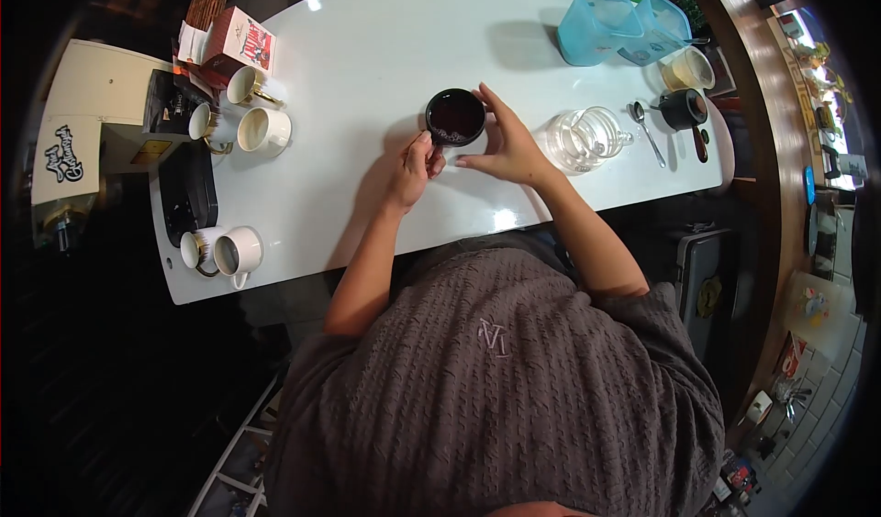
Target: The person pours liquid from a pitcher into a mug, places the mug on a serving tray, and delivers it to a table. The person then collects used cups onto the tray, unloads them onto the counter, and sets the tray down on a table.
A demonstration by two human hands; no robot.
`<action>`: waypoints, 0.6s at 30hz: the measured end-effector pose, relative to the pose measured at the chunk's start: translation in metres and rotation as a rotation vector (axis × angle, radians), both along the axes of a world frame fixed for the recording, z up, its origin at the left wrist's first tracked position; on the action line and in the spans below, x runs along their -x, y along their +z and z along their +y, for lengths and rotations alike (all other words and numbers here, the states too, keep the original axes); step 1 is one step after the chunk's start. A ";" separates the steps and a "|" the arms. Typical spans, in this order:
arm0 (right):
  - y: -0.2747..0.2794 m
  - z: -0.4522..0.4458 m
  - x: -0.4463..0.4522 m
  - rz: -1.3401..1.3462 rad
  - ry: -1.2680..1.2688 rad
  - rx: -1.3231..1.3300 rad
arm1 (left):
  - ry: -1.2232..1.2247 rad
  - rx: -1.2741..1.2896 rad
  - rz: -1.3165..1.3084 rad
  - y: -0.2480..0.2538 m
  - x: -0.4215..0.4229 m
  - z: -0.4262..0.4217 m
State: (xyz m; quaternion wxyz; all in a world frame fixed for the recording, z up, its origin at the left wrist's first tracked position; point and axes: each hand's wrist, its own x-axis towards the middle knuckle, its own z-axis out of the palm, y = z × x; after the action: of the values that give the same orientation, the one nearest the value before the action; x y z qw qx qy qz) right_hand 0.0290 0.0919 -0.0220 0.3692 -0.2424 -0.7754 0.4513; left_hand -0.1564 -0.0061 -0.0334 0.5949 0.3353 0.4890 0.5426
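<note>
Both forearms reach forward over the white table (pixel 358 63), elbows bent and set apart. The left hand (pixel 413 173) has its fingers curled tight at the near side of the dark cup (pixel 456 116), which holds dark liquid over the table's middle. The right hand (pixel 514 150), thumb and fingers spread wide, stands just beside the cup, near the glass jar (pixel 587 141)

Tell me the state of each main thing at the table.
Black cup: upright, dark liquid inside.
Left hand: closed on the cup.
Right hand: open beside the cup.
Glass jar: upright, contents unclear.
Spoon: lying on the table.
Blue containers: standing upright.
White cups: standing, contents unclear.
</note>
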 end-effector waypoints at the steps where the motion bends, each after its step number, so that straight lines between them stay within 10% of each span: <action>1: -0.001 0.003 0.006 0.022 -0.009 0.012 | -0.016 0.009 -0.008 -0.001 0.000 0.001; 12: 0.023 0.007 0.004 -0.080 -0.037 0.058 | -0.050 0.063 0.094 0.017 -0.003 0.008; 18: 0.017 0.012 0.007 -0.057 -0.089 -0.017 | 0.018 -0.157 0.652 -0.006 0.011 0.018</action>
State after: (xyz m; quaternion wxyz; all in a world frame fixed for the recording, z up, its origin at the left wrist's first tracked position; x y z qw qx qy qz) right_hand 0.0219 0.1036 -0.0049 0.3687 -0.2863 -0.7778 0.4207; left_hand -0.1675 0.0117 -0.0391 0.3746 0.5318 0.6133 0.4480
